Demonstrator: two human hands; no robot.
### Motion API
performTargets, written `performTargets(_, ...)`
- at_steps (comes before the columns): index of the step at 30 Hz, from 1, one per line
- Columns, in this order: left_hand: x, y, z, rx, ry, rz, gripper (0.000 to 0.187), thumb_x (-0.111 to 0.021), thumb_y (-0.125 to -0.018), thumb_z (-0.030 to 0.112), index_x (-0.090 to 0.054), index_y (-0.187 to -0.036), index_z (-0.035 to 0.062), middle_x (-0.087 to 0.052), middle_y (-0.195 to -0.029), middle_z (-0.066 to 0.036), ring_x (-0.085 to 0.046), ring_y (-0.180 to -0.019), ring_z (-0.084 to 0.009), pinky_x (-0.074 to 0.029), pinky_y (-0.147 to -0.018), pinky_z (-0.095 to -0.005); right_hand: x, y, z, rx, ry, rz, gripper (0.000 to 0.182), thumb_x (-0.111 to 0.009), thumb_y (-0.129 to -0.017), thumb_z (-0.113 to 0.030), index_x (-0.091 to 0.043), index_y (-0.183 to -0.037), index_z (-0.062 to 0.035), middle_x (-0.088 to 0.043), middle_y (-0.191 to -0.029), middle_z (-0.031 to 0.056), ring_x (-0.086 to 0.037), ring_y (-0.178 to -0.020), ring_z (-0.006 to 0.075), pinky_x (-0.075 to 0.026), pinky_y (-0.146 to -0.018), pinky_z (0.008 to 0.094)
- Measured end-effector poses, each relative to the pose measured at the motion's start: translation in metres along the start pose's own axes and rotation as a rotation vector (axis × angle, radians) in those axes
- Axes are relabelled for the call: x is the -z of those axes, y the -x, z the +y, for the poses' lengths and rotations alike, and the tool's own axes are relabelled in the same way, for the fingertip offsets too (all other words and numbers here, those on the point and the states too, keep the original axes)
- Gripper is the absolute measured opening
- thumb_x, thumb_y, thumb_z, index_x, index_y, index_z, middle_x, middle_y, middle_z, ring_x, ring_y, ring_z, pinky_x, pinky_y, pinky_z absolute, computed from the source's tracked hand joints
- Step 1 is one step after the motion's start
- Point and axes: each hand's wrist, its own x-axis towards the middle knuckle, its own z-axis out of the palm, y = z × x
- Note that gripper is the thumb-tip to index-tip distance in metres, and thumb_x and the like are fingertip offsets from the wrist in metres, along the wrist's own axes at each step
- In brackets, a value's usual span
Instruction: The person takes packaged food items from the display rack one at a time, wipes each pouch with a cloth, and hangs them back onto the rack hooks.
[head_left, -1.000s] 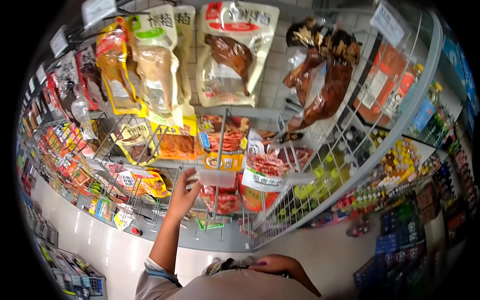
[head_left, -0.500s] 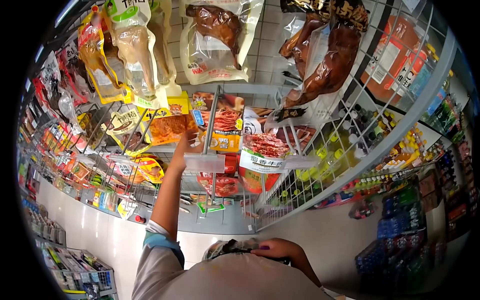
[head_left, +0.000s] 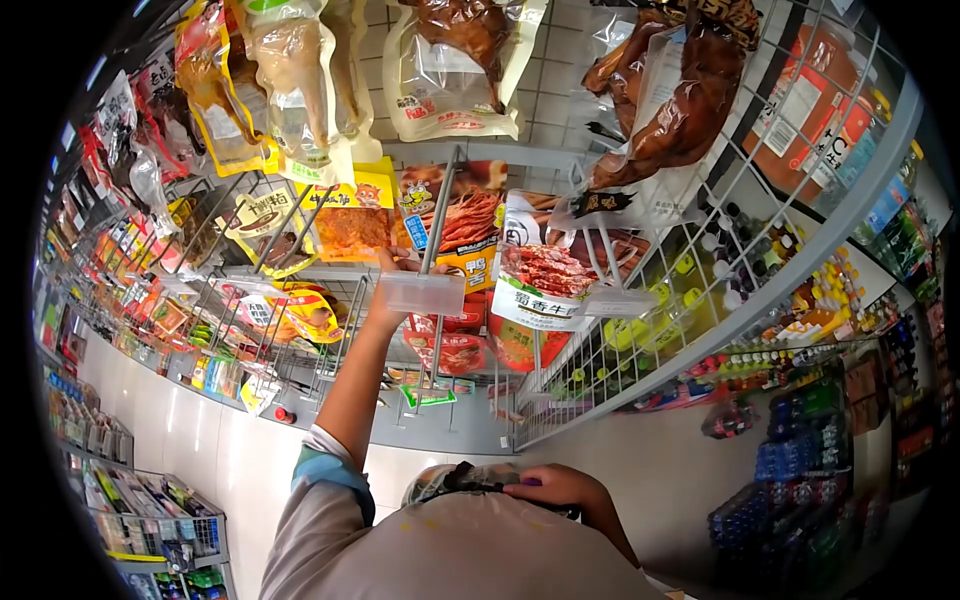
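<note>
left fingers [head_left: 392, 262] on snack packet [head_left: 462, 225]

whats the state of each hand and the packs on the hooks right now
left hand: raised, fingers at the orange-and-yellow snack pack, grip hidden
orange-and-yellow snack pack: hanging on its metal hook
right hand: low at the body, resting on a dark bundle
red-and-white meat pack: hanging, sealed
clear plastic price tag: at the hook's end

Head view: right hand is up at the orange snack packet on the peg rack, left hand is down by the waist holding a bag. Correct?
Hands are swapped. In the head view the left hand is up at the orange snack packet on the peg rack; the right hand is down by the waist holding a bag.
</note>
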Motion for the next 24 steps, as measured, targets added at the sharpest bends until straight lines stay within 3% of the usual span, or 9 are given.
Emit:
performTargets(3,-0.008,0.006,-0.002,-0.002,0.05,0.051,0.046,-0.087,-0.082,0.011,-0.048,-0.105,0.0045,-0.063,-0.084,-0.008,-0.064,-0.082,-0.0137,-0.053,-0.067,-0.0283,-0.004,-0.01,0.014,0.006,0.0,-0.037,0.058,-0.061,-0.096,-0.061,-0.071,-0.092,-0.004,-0.068,-0.083,0.0102,-0.061,-0.077,0.0181,-0.05,-0.074,0.0343)
performTargets(5,-0.01,-0.001,-0.031,-0.165,-0.05,-0.073,0.039,-0.086,-0.087,0.029,-0.065,-0.103,0.0007,-0.069,-0.088,-0.006,-0.063,-0.081,-0.0114,-0.053,-0.071,-0.0289,-0.006,-0.006,0.011,0.021,-0.025,-0.011,0.063,-0.06,-0.095,-0.065,-0.071,-0.091,-0.0032,-0.068,-0.083,0.0119,-0.062,-0.077,0.0198,-0.05,-0.073,0.0346)
performTargets(6,-0.001,-0.001,-0.044,-0.101,-0.226,-0.161,0.048,-0.083,-0.089,0.037,-0.067,-0.116,0.0005,-0.073,-0.097,-0.01,-0.066,-0.088,-0.0147,-0.054,-0.077,-0.0298,-0.006,-0.004,0.008,0.039,-0.053,0.022,0.068,-0.059,-0.093,-0.069,-0.07,-0.091,-0.0023,-0.068,-0.083,0.0135,-0.062,-0.076,0.0216,-0.05,-0.071,0.0348)
performTargets(9,0.008,-0.008,-0.054,-0.085,-0.164,-0.209,0.054,-0.082,-0.088,0.044,-0.068,-0.117,0.0009,-0.073,-0.096,-0.008,-0.065,-0.088,-0.0138,-0.054,-0.078,-0.0309,-0.003,0.002,0.001,0.055,-0.054,0.032,0.066,-0.059,-0.095,-0.067,-0.07,-0.091,-0.0017,-0.068,-0.084,0.0137,-0.062,-0.076,0.0215,-0.05,-0.072,0.0349)
performTargets(10,0.016,-0.006,-0.055,0.006,-0.203,-0.225,0.022,-0.072,-0.089,0.013,-0.068,-0.105,-0.0013,-0.071,-0.096,-0.008,-0.065,-0.088,-0.0171,-0.054,-0.078,-0.0353,-0.002,0.003,0.0,0.057,-0.054,0.033,0.066,-0.059,-0.095,-0.067,-0.07,-0.091,-0.0017,-0.068,-0.084,0.0137,-0.062,-0.076,0.0215,-0.05,-0.072,0.0349)
performTargets(13,0.031,0.025,0.033,0.046,-0.179,-0.168,0.024,-0.07,-0.091,0.012,-0.069,-0.111,-0.0011,-0.073,-0.1,-0.007,-0.067,-0.091,-0.0137,-0.054,-0.08,-0.0315,0.0,0.002,0.002,0.022,-0.055,0.003,0.065,-0.059,-0.096,-0.065,-0.07,-0.092,-0.0011,-0.068,-0.084,0.0136,-0.062,-0.077,0.021,-0.05,-0.073,0.0345)
performTargets(17,0.066,0.051,0.056,0.048,-0.011,-0.174,0.022,-0.069,-0.094,0.011,-0.069,-0.114,0.0002,-0.074,-0.1,-0.005,-0.067,-0.092,-0.0105,-0.054,-0.079,-0.0274,-0.001,-0.001,0.01,0.035,-0.083,0.037,0.059,-0.058,-0.099,-0.06,-0.071,-0.099,-0.0024,-0.069,-0.086,0.0113,-0.063,-0.081,0.0173,-0.05,-0.079,0.0324)
performTargets(22,0.118,0.084,0.124,0.262,-0.073,-0.323,0.015,-0.074,-0.097,0.017,-0.068,-0.098,0.0028,-0.071,-0.09,0.001,-0.063,-0.08,-0.0041,-0.052,-0.07,-0.0245,-0.002,-0.006,0.016,0.095,-0.161,0.088,0.052,-0.057,-0.103,-0.051,-0.07,-0.096,-0.0008,-0.069,-0.089,0.0138,-0.064,-0.082,0.0197,-0.051,-0.077,0.0335)
performTargets(24,0.131,0.098,0.141,0.235,-0.058,-0.387,0.014,-0.075,-0.096,0.014,-0.067,-0.096,0.0027,-0.069,-0.087,0.001,-0.062,-0.08,-0.0046,-0.05,-0.069,-0.025,-0.002,-0.02,0.027,0.428,-0.062,0.242,0.035,-0.056,-0.107,-0.034,-0.069,-0.107,-0.0018,-0.07,-0.101,0.0116,-0.067,-0.091,0.0189,-0.052,-0.081,0.0327)
